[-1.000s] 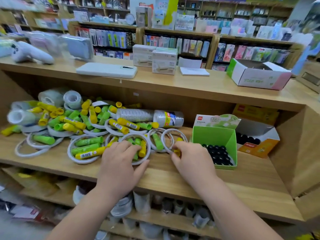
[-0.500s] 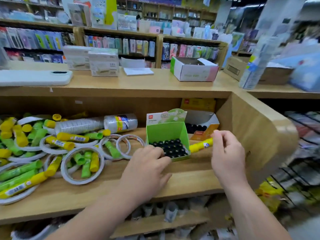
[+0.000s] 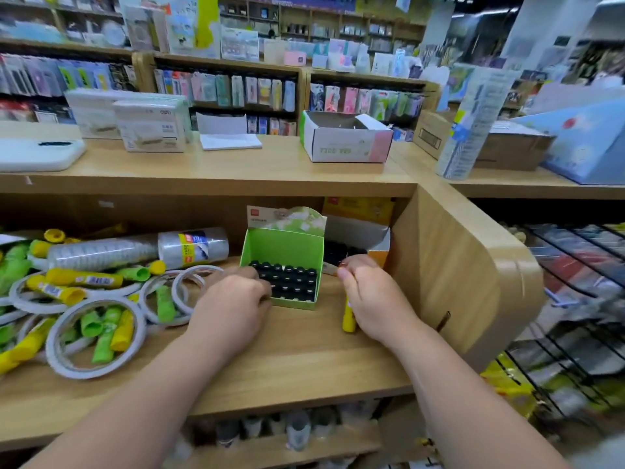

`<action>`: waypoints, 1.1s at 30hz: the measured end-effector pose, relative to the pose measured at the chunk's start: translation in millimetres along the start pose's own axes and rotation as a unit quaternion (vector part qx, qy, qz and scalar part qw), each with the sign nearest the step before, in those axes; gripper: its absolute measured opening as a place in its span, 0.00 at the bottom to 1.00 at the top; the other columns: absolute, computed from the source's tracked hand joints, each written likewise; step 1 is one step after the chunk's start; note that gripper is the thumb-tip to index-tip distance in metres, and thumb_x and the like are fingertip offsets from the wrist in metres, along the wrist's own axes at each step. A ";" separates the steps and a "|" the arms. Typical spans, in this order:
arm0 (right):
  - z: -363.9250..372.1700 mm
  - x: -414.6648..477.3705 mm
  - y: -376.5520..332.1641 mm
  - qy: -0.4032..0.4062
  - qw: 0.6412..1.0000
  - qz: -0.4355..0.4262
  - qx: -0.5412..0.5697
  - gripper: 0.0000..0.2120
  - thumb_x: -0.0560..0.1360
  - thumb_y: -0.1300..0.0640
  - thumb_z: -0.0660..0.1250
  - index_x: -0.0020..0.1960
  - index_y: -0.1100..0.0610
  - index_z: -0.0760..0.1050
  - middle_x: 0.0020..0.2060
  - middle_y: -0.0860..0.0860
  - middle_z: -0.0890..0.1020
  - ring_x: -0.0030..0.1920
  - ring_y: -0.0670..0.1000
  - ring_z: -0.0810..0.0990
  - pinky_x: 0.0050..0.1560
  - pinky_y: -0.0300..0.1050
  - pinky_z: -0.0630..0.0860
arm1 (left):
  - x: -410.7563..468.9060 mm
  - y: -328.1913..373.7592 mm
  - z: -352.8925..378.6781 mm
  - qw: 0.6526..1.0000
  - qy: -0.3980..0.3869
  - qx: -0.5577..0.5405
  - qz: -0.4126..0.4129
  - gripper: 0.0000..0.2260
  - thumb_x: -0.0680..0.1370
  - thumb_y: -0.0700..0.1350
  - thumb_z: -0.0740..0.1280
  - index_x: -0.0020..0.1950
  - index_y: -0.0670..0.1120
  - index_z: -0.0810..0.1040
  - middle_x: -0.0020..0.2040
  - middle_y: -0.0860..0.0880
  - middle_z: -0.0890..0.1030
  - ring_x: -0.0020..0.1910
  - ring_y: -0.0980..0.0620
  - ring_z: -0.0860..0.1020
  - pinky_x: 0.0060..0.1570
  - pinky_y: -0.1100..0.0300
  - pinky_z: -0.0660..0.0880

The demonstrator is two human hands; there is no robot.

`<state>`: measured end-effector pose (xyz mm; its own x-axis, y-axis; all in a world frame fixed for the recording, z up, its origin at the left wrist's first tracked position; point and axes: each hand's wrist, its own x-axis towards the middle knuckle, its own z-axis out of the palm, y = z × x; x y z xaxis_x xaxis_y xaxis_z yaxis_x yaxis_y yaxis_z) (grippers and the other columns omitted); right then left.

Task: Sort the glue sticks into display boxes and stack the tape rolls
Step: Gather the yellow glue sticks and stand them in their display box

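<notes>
Sorting step: right hand (image 3: 370, 299) fingers grip a yellow stick (image 3: 349, 318) upright beside the green box (image 3: 282, 247) — left hand (image 3: 233, 299), closed, steadies it. Next: slot it into the orange box (image 3: 377, 253).

Not much was actually legible. The white and pink carton (image 3: 345, 138) up on the counter had pale green lettering printed upside down, too faint to make out. The tape pack (image 3: 192, 247) carried a yellow and blue label and the green display box (image 3: 282, 252) a small red logo tag, both too blurry to read.
</notes>
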<state>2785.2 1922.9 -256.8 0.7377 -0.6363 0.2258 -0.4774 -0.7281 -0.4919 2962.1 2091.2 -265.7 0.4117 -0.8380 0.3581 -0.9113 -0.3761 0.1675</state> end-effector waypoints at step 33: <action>-27.2 -110.5 -63.7 0.157 0.912 0.028 0.378 0.07 0.80 0.47 0.55 0.47 0.46 0.70 0.31 0.49 0.74 0.32 0.52 0.74 0.32 0.56 0.71 | -74.4 88.0 -40.9 0.754 -0.110 -0.634 -0.136 0.05 0.79 0.40 0.68 0.51 0.41 0.83 0.42 0.42 0.86 0.36 0.51 0.80 0.36 0.61 0.75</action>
<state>2721.1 2032.7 -227.5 0.4925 -0.7951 0.3538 0.0439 -0.3833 -0.9226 2851.5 2136.6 -240.0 0.4447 -0.8956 0.0138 0.0014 0.0162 0.9999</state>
